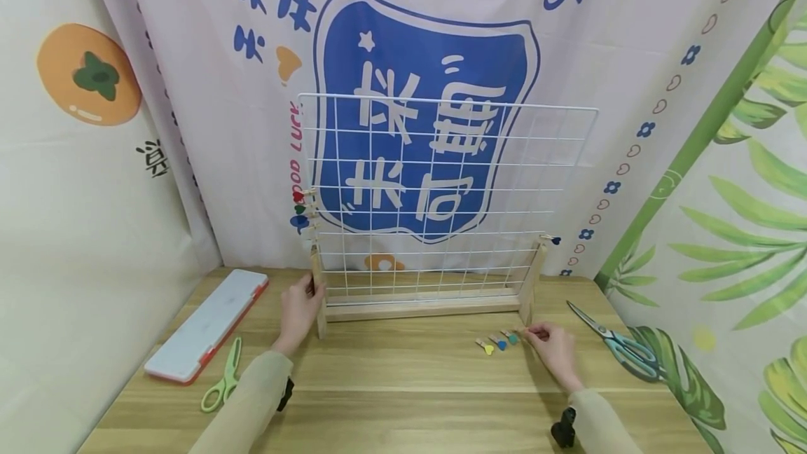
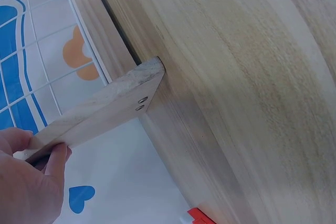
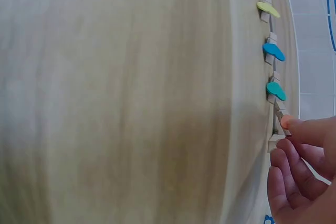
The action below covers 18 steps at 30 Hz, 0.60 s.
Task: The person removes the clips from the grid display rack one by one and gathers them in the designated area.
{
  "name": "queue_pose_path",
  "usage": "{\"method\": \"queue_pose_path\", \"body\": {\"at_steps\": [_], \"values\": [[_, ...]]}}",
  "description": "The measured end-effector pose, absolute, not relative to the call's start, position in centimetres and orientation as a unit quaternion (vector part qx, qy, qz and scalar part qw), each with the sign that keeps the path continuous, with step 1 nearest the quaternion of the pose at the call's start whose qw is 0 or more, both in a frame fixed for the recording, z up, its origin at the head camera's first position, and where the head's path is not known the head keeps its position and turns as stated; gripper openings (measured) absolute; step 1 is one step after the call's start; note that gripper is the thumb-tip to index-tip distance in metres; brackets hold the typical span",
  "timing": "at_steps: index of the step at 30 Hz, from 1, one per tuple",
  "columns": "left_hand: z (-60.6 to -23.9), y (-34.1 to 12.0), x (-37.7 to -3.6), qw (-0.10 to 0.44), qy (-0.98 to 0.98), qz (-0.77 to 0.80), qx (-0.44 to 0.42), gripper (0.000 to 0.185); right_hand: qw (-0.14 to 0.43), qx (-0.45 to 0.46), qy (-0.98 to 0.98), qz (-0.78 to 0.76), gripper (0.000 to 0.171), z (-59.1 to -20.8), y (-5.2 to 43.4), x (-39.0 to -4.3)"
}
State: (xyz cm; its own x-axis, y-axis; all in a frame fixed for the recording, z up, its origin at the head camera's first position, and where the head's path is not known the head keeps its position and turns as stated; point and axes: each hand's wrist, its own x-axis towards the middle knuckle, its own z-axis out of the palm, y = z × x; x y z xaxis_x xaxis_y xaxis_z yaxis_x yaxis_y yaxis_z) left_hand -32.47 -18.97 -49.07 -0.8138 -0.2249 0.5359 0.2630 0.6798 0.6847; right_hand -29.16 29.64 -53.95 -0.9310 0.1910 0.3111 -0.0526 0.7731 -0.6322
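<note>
My left hand (image 1: 301, 310) holds the left wooden upright (image 2: 100, 108) of a stand, thumb on one face and fingers on the other. A white wire grid (image 1: 441, 188) stands upright in that stand. My right hand (image 1: 555, 349) pinches a small wooden clothespin (image 3: 284, 121) with an orange decoration, mostly covered by the fingertips. Beside it on the table lie a teal-heart clothespin (image 3: 275, 91), a blue-heart clothespin (image 3: 273, 52) and a yellow-heart clothespin (image 3: 268, 9), in a row. Several clothespins (image 1: 300, 209) with coloured hearts are clipped along the grid's left edge.
One dark-blue-heart clothespin (image 1: 555, 240) is at the right upright's top. A white and red case (image 1: 208, 324) and green scissors (image 1: 223, 380) lie at left. Blue-handled scissors (image 1: 621, 345) lie at right. A printed curtain (image 1: 252, 160) hangs behind the wooden table (image 1: 403, 405).
</note>
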Motion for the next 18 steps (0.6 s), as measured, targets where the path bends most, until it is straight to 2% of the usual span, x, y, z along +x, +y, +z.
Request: {"method": "queue_pose_path", "body": {"at_steps": [18], "values": [[-49.01,-19.02,-32.50,0.291,-0.868,-0.401,-0.009,0.014,0.162,-0.023,-0.936,0.312,0.013,-54.23,29.59,-29.39]]}}
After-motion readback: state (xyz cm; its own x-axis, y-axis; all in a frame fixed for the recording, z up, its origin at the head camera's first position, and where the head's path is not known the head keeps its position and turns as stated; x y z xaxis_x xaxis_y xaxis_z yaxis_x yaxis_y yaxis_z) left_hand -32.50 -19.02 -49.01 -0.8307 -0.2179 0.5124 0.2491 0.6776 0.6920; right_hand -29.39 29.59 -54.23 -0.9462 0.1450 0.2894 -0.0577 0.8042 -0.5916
